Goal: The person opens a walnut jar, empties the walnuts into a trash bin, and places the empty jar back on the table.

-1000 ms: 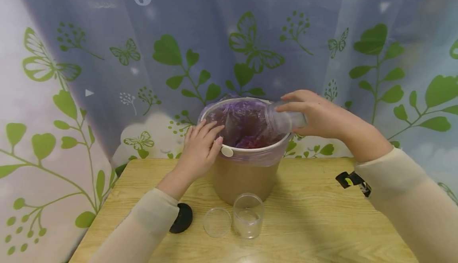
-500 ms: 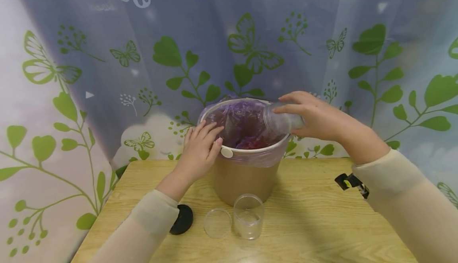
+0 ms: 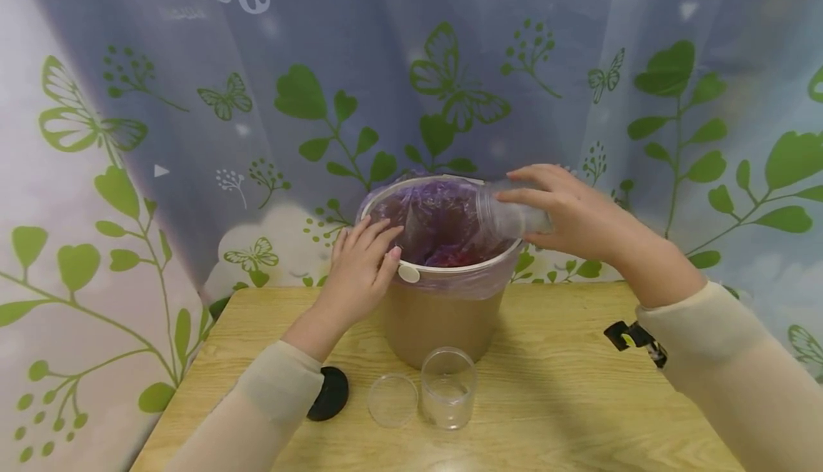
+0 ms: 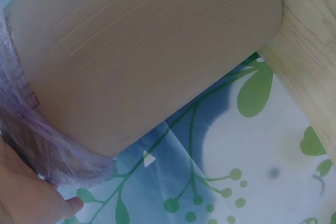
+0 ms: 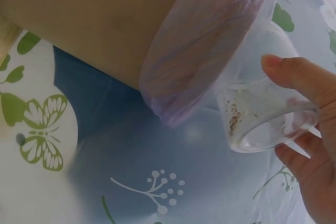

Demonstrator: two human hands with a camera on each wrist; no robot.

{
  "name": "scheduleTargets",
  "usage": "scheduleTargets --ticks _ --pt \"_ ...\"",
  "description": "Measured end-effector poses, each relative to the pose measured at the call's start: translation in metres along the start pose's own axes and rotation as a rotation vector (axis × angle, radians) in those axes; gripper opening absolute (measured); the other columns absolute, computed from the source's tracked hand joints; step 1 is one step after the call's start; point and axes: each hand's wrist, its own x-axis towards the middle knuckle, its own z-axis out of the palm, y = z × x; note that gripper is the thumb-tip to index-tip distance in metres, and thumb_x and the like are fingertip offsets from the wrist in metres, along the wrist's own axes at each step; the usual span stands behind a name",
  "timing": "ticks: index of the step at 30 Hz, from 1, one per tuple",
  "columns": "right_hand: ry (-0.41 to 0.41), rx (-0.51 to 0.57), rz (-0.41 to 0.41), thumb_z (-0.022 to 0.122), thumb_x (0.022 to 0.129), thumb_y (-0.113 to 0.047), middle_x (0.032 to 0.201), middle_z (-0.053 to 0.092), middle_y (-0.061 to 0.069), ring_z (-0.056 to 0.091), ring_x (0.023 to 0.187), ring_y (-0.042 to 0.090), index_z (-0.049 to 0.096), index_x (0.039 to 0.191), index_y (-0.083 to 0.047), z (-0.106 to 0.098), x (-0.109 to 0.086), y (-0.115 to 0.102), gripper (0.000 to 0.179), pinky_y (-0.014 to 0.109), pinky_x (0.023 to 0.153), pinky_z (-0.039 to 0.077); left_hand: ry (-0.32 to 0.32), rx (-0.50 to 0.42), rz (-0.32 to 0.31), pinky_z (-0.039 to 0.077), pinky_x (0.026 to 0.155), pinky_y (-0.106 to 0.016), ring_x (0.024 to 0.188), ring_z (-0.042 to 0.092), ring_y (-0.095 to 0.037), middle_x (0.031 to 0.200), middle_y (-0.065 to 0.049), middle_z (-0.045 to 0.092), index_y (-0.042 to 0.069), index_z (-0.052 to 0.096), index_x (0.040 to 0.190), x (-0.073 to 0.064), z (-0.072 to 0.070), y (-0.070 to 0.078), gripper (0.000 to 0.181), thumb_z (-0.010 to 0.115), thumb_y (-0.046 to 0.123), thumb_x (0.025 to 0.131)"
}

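Observation:
My right hand grips a clear plastic jar, thumb on one side and fingers on the other. The jar lies tilted on its side, its mouth just inside the bin's right rim. Brown crumbs cling inside it near the base in the right wrist view. The brown bin stands upright with a purple plastic bag folded over its white rim. My left hand rests on the left of that rim, fingers extended over the edge. What lies at the bin's bottom is hard to make out.
On the wooden table, in front of the bin, stand a second clear jar, a clear round lid and a black round lid. A patterned curtain hangs close behind the bin.
The jar in my right hand shifted slightly left, then back right, staying tilted over the bin's rim. My left hand has kept its place.

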Motion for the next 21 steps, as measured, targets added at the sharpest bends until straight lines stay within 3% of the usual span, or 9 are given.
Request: scheduleTargets --ticks 9,12,16,21 --pt "0.119 -0.009 -0.027 0.09 0.068 -0.004 0.141 0.05 0.024 0.045 0.128 0.046 0.06 0.136 -0.009 0.003 -0.011 -0.005 0.075 0.062 0.101 0.038 -0.009 0.0 -0.001 0.006 0.117 -0.065 0.15 0.019 -0.033 0.156 -0.01 0.04 0.013 0.05 0.147 0.0 0.001 -0.001 0.05 0.031 0.041 0.109" --pt "0.177 -0.01 -0.038 0.085 0.081 -0.025 0.14 0.051 0.024 0.047 0.127 0.046 0.06 0.137 -0.01 0.005 -0.017 -0.006 0.063 0.06 0.105 0.036 -0.01 0.001 -0.002 0.006 0.117 -0.065 0.15 0.019 -0.033 0.156 -0.009 0.04 0.014 0.05 0.147 -0.001 0.001 0.0 0.049 0.033 0.039 0.109" --pt "0.285 -0.019 -0.049 0.06 0.096 -0.048 0.139 0.054 0.024 0.05 0.125 0.046 0.063 0.133 -0.007 0.01 -0.021 -0.009 0.055 0.056 0.108 0.036 -0.003 -0.001 -0.001 0.006 0.117 -0.065 0.15 0.019 -0.034 0.156 -0.009 0.04 0.014 0.05 0.147 -0.001 0.001 -0.001 0.05 0.032 0.041 0.109" --pt "0.411 -0.064 -0.003 0.059 0.095 -0.053 0.135 0.056 0.024 0.053 0.12 0.046 0.064 0.131 -0.007 0.019 -0.03 -0.017 0.058 0.056 0.104 0.041 0.005 -0.004 0.003 0.006 0.117 -0.065 0.15 0.019 -0.034 0.156 -0.009 0.041 0.014 0.051 0.147 0.0 0.002 -0.003 0.053 0.028 0.045 0.109"
